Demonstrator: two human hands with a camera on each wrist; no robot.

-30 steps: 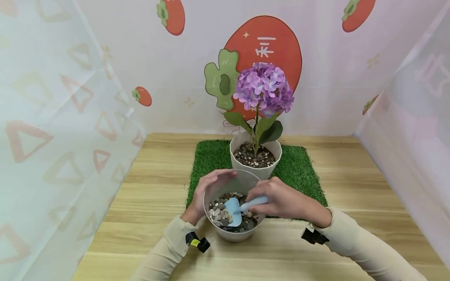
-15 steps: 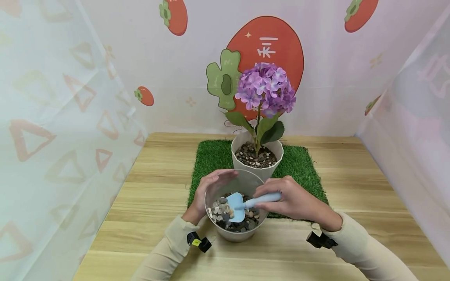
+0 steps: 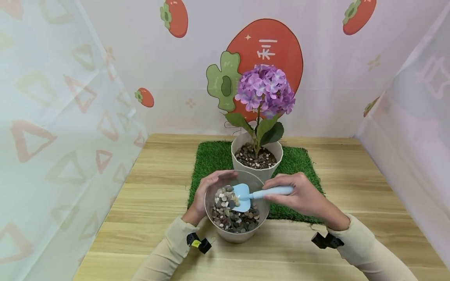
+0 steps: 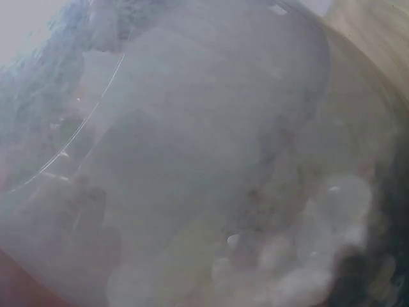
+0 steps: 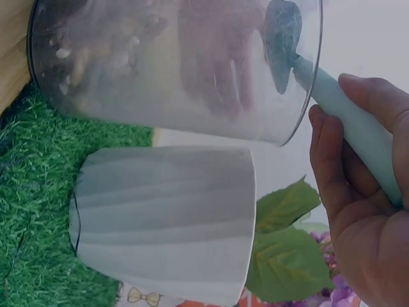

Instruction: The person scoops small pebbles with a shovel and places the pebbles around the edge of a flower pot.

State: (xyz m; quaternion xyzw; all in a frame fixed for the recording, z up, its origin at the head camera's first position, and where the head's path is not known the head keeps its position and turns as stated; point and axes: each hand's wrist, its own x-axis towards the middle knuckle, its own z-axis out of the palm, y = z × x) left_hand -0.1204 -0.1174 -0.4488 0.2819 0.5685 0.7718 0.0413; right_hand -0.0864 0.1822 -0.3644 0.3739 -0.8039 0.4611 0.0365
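My right hand (image 3: 302, 193) grips the handle of a small light-blue shovel (image 3: 241, 197), heaped with pebbles (image 3: 225, 197). The shovel is inside the upper part of a clear plastic container (image 3: 230, 237), above more pebbles (image 3: 233, 223) at its bottom. My left hand (image 3: 200, 197) curves round the container's left side and holds it. In the right wrist view the thumb and fingers close round the shovel handle (image 5: 354, 128), and the blade (image 5: 283, 41) shows dimly through the container wall. The left wrist view is blurred by the wall up close.
Just behind the container, a white pot (image 3: 270, 173) with a purple hydrangea (image 3: 265, 90) stands on a green turf mat (image 3: 299, 168). Stones and soil fill the pot. The wooden table (image 3: 158, 195) meets printed cloth walls (image 3: 183, 109) at the back and sides.
My right hand has raised the shovel with its pebbles from the container's bottom and shifted it slightly right. The left hand stays on the container.
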